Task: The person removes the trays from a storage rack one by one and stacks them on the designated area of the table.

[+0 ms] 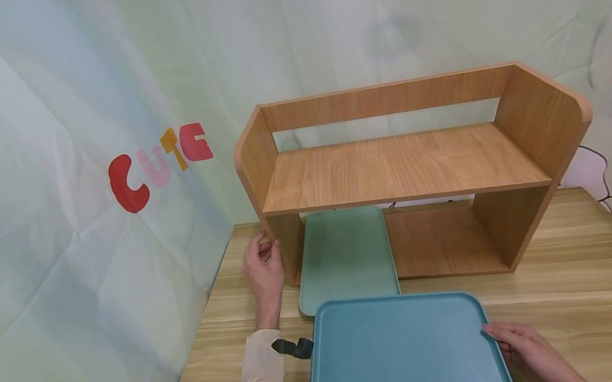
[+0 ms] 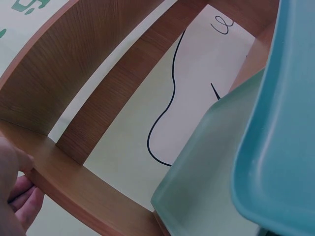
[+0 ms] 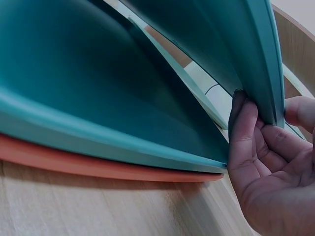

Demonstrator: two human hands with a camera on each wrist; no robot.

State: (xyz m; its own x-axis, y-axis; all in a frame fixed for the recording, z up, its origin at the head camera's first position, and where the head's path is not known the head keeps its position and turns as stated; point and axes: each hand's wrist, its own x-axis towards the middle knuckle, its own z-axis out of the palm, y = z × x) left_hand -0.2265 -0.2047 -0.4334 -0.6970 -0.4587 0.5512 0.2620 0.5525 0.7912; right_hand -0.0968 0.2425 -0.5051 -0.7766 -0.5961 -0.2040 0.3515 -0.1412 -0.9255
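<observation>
My left hand (image 1: 265, 273) grips the left side panel of a wooden desk shelf (image 1: 407, 164), thumb and fingers on either side of its edge in the left wrist view. A green tray (image 1: 347, 260) lies in the lower left of the shelf, its front end sticking out onto the table. Near the front, my right hand (image 1: 527, 347) pinches the right rim of a blue tray (image 1: 407, 346). In the right wrist view this tray is raised and tilted above another teal tray (image 3: 98, 88), which rests on an orange tray (image 3: 108, 167).
The shelf stands at the back of a wood-grain table (image 1: 577, 288). A pale printed curtain (image 1: 112, 99) hangs behind and to the left. A black strap (image 1: 293, 348) is on my left wrist, beside the blue tray's left rim.
</observation>
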